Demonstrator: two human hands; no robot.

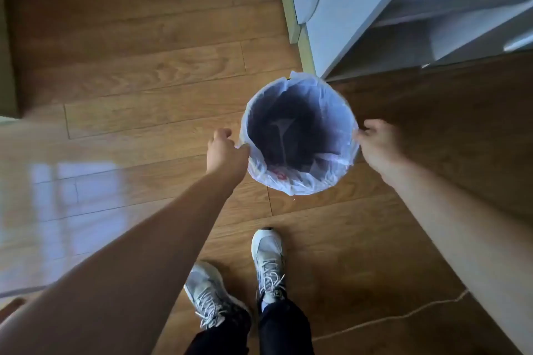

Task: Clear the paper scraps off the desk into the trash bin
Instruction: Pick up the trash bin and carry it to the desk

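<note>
A round trash bin point(291, 181) lined with a thin white plastic bag stands on the wooden floor below me. Its inside looks dark, with a few pale scraps near the bottom. My left hand point(223, 150) grips the bag-covered rim on the bin's left side, thumb against the plastic. On the opposite side, my right hand point(377, 143) pinches the rim at the right. No loose paper scraps show outside the bin, and the desk top is out of view.
White furniture point(360, 8) with a pale skirting edge stands just behind the bin at the upper right. My two feet in grey sneakers point(268, 262) are planted on the floor just in front of the bin. A thin cord point(403, 315) runs across the floor at the lower right.
</note>
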